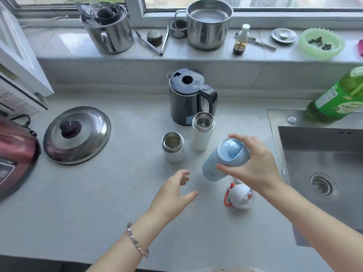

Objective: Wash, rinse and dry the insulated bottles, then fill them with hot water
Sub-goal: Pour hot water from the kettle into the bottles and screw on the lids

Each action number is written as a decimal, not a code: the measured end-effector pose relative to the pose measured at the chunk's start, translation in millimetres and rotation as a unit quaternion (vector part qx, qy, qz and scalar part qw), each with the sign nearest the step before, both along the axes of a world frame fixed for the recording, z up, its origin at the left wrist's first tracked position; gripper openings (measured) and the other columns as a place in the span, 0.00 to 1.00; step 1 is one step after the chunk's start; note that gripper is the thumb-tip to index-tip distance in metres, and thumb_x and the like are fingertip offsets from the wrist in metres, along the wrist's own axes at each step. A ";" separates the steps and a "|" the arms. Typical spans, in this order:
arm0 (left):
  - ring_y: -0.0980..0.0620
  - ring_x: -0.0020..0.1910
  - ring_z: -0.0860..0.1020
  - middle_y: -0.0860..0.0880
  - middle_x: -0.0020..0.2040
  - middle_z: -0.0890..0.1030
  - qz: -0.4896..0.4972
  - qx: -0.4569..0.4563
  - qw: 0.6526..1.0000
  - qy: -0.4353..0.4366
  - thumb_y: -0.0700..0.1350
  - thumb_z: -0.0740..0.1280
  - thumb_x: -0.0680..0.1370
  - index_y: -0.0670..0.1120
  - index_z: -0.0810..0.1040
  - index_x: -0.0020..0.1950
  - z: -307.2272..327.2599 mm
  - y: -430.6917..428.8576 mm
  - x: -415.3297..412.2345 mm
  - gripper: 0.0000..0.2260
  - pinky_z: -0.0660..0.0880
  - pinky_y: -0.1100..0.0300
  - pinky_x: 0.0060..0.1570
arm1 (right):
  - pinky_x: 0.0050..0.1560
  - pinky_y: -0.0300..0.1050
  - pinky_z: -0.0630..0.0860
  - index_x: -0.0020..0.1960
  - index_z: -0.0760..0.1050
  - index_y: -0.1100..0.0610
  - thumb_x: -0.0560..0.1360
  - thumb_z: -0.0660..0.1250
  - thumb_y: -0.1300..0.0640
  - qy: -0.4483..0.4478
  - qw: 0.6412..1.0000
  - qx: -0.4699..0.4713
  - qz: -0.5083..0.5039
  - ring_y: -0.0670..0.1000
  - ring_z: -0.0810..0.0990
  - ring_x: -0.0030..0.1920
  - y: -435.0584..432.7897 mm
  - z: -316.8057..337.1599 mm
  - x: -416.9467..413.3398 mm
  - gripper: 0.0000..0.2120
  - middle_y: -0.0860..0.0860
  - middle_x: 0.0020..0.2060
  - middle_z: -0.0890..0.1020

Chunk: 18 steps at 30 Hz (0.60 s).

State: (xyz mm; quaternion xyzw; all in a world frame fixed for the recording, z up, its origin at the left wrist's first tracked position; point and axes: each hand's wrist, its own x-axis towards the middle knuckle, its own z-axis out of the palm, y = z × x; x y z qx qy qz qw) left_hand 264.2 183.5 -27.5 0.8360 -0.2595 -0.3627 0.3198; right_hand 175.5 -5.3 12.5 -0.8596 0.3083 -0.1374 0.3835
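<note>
My right hand (253, 163) grips the lid end of a light blue insulated bottle (216, 165), which is tilted over the counter. My left hand (174, 191) hovers open just left of the bottle's base, not touching it. A short white bottle (173, 147) and a taller white bottle (202, 132) stand uncapped behind them. A dark electric kettle (188, 97) stands with its lid down behind the tall bottle. A white lid with orange strap (238, 195) lies on the counter under my right wrist.
A steel sink (322, 163) lies to the right, with a green detergent bottle (337, 99) at its back corner. A pot lid (76, 134) and a red cooker (13, 158) sit at left. Steel pots (208, 24), tongs and a green bowl (322, 44) line the windowsill.
</note>
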 end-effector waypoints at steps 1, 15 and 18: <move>0.59 0.59 0.74 0.54 0.59 0.76 0.004 0.009 1.000 -0.002 0.47 0.70 0.74 0.50 0.70 0.64 -1.3 4.7 4.0 0.20 0.66 0.71 0.55 | 0.51 0.44 0.73 0.57 0.74 0.43 0.55 0.81 0.52 0.009 1.000 -0.022 -0.015 0.47 0.75 0.48 -8.0 -4.6 8.2 0.33 0.50 0.49 0.76; 0.65 0.46 0.77 0.55 0.47 0.80 0.039 0.026 0.999 0.022 0.43 0.68 0.75 0.51 0.76 0.52 -20.3 18.3 -7.6 0.06 0.66 0.80 0.42 | 0.55 0.49 0.70 0.75 0.49 0.48 0.66 0.75 0.50 0.120 0.992 0.018 -0.032 0.53 0.70 0.60 -35.7 -38.7 18.9 0.47 0.54 0.62 0.68; 0.66 0.46 0.76 0.56 0.47 0.80 0.038 0.020 0.999 0.028 0.43 0.68 0.75 0.51 0.76 0.51 -24.2 15.1 -13.2 0.06 0.66 0.80 0.42 | 0.55 0.50 0.69 0.72 0.57 0.54 0.72 0.67 0.46 0.262 0.958 0.017 -0.113 0.56 0.71 0.62 -37.0 -56.1 -13.4 0.34 0.56 0.64 0.69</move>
